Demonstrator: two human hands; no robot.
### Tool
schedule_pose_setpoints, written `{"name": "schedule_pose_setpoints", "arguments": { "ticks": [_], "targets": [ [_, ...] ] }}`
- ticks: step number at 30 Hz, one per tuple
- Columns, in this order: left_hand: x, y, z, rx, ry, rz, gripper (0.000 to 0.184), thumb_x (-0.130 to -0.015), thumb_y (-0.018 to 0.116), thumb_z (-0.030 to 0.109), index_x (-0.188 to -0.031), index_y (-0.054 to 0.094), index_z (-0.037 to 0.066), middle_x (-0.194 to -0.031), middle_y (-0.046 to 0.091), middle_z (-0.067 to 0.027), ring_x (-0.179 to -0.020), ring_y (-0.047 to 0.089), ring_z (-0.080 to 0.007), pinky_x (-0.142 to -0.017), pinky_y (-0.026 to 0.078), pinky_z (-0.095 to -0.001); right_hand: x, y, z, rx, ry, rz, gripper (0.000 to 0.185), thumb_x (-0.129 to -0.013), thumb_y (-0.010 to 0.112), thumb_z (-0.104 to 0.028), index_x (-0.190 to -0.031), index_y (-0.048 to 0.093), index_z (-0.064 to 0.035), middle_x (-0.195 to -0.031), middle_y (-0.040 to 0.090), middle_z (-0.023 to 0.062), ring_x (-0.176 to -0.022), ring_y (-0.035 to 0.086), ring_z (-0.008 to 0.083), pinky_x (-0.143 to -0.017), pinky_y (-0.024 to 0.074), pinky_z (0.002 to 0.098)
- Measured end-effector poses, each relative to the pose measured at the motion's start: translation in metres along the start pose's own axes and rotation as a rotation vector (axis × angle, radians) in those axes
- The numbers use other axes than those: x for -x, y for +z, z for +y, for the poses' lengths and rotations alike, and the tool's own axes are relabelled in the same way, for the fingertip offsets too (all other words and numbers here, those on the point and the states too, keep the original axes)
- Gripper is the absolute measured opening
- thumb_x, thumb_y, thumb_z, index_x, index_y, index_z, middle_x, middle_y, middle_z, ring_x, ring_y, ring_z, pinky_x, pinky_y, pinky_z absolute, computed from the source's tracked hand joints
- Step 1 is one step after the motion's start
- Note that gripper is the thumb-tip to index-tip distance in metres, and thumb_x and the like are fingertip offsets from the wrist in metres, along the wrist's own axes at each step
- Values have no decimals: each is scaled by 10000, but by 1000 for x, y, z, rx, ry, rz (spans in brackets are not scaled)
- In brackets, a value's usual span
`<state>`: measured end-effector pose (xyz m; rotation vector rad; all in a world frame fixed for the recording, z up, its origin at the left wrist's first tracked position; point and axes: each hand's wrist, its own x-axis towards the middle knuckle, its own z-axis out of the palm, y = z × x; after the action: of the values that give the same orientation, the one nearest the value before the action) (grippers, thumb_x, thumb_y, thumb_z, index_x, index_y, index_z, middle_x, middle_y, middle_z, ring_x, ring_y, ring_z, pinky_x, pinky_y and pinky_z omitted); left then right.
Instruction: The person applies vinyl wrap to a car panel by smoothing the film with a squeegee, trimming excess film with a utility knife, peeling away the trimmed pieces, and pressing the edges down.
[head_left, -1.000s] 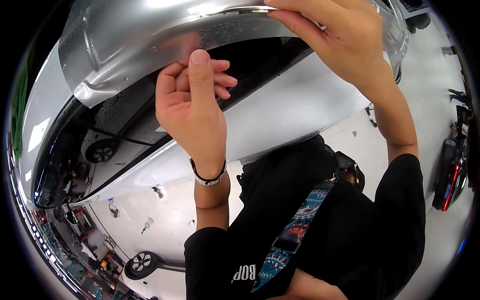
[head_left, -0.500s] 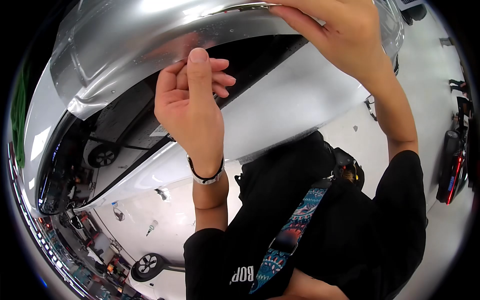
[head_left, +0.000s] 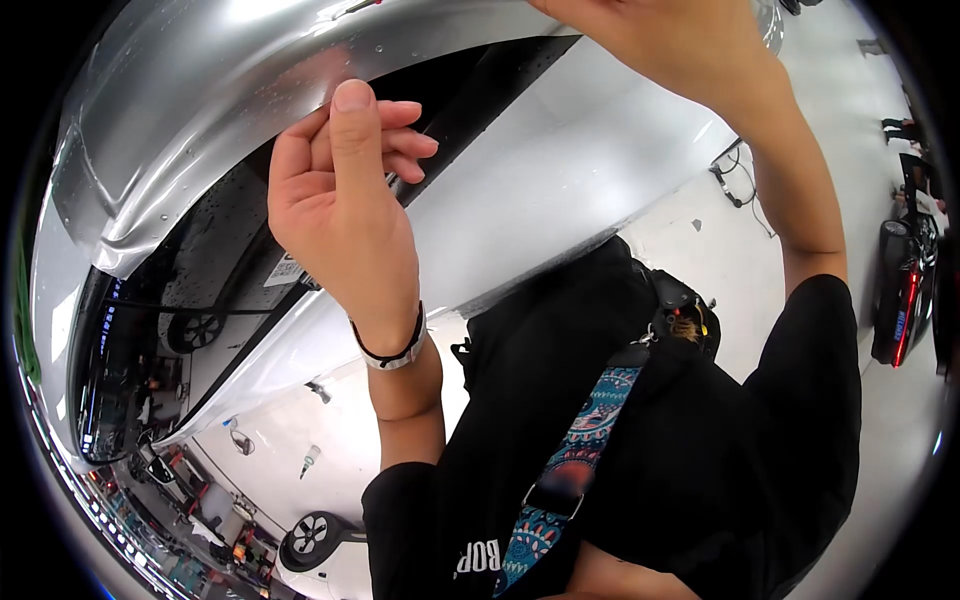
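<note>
My left hand (head_left: 345, 190) was raised ahead of me, palm turned toward my face, with the thumb laid against the bent index finger. Between them I pinched the lower edge of a glossy silver film (head_left: 200, 130); the other fingers were loosely curled and held nothing. My right hand (head_left: 665, 40) reached farther forward and to the right, at the top of my view — its fingertips were cut off there, so I cannot tell how far open it was or whether it gripped anything.

The film stretched over the curved upper part of a car, dotted with water drops, and its left corner was creased. Its edge overlapped a dark side window (head_left: 230, 225), also wet, where a white label (head_left: 286, 271) with a square printed code showed near the bottom. Below the window sloped a pale, shiny door (head_left: 560, 150).

A pale wristband (head_left: 393, 352) circled my left wrist. I wore a black shirt (head_left: 720, 460), and a patterned blue-and-red strap (head_left: 600, 420) crossed it diagonally. Beyond me lay a white floor (head_left: 340, 420). Well apart, to the far right, stood a dark car (head_left: 893, 290) with a glowing red light strip.
</note>
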<state>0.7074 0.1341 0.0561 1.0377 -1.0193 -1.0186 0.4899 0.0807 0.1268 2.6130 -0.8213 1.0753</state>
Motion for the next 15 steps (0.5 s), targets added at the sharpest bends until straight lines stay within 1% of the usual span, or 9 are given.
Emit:
{"name": "schedule_pose_setpoints", "arguments": {
  "ticks": [4,7,10,13,15],
  "targets": [
    [1,-1,-1,-1,-3,6,304,-1014,701,219,-1017,617,-73,-832,752,-159,-611,659,-137,-561,469,-228,10,3,5,-3,36,-11,138,-835,772,-49,-970,746,-52,-743,672,85,-614,652,253,-543,500,336],
    [1,-1,-2,-4,-2,12,303,-1014,699,216,-1027,615,-76,-830,750,-157,-613,658,-137,-562,469,-229,14,0,7,-11,11,25,143,-840,775,-47,-979,746,-48,-747,675,86,-615,655,250,-540,502,332],
    [3,-2,-4,-1,-15,3,304,-1014,698,213,-1034,613,-78,-828,748,-156,-617,656,-135,-564,467,-228,21,-2,7,69,54,-60,148,-844,772,-39,-990,745,-42,-763,687,90,-625,664,253,-546,507,329],
    [4,-1,-5,-14,-32,1,301,-1015,697,213,-1034,614,-75,-826,747,-154,-619,655,-132,-565,466,-226,29,1,13,-96,67,49,147,-848,769,-33,-993,743,-35,-784,698,102,-639,672,260,-560,515,331],
    [4,1,-5,-25,-34,-2,295,-1017,695,213,-1031,616,-71,-826,747,-153,-619,656,-131,-566,465,-224,33,-3,13,-58,66,42,142,-851,766,-28,-992,743,-29,-799,706,108,-651,680,263,-572,523,333]
  ]
}}
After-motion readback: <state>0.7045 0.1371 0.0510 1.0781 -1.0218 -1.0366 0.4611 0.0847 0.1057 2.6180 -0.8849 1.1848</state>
